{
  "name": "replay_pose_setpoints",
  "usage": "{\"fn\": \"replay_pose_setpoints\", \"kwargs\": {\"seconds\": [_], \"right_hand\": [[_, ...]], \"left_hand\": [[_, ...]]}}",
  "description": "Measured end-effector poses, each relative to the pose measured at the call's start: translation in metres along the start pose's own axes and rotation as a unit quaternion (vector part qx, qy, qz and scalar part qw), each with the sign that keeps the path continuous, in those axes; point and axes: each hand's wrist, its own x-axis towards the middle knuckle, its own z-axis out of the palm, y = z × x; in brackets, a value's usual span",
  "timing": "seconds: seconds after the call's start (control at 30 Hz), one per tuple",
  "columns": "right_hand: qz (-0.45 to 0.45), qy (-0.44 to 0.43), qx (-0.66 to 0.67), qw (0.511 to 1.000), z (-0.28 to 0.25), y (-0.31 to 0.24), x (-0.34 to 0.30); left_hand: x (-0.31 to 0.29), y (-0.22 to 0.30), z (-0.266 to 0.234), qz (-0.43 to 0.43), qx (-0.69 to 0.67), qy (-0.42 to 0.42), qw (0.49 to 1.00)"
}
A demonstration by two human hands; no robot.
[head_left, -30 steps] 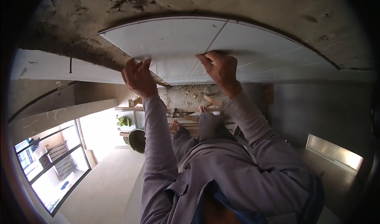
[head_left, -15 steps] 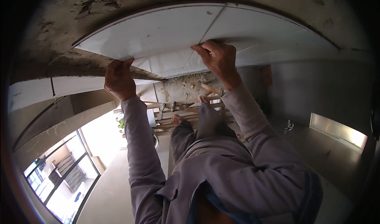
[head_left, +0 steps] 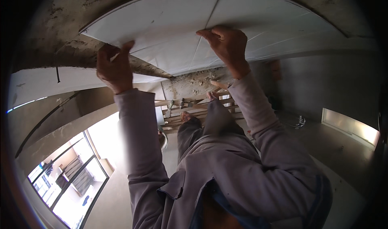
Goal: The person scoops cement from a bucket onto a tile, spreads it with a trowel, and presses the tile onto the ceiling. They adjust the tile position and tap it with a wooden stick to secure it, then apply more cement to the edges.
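White glossy wall tiles (head_left: pixel 169 22) stretch across the top, parted by thin joint lines. My left hand (head_left: pixel 115 69) is at their left edge, thumb raised and apart from the curled fingers. No object shows in it, and the tile edge passes behind it. Over the upright joint, my right hand (head_left: pixel 228 47) is closed in a pinch, its fingertips close to the tile face. Whatever the pinch holds, if anything, is too small to make out.
Rough, mortar-stained wall (head_left: pixel 64 26) borders the tiles on the left. Below, my bare feet (head_left: pixel 186 116) rest on wooden slats (head_left: pixel 173 121), where hand tools (head_left: pixel 182 102) lie. A metal tap (head_left: pixel 300 122) is at right, and a window (head_left: pixel 66 180) at lower left.
My left hand has shifted left and up, its thumb lifting away from the fingers. My right hand stays pinched at the joint. The tiles sit higher in view.
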Motion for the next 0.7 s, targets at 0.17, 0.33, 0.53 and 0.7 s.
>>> {"fn": "replay_pose_setpoints", "kwargs": {"seconds": [0.17,0.33,0.53,0.7], "right_hand": [[0.008,0.008,0.013,1.000,-0.005,-0.009,0.001],[0.023,-0.009,0.007,1.000,-0.004,-0.005,-0.001],[0.039,-0.010,0.029,0.999,-0.002,-0.005,-0.005],[0.020,-0.002,-0.008,1.000,0.001,-0.004,-0.004]], "left_hand": [[0.029,-0.016,-0.029,0.068,-0.111,-0.154,0.979],[0.025,-0.016,-0.027,0.040,-0.093,-0.154,0.983],[0.021,-0.008,-0.027,0.076,-0.081,-0.123,0.986],[0.021,-0.007,-0.024,0.131,-0.075,-0.087,0.985]]}}
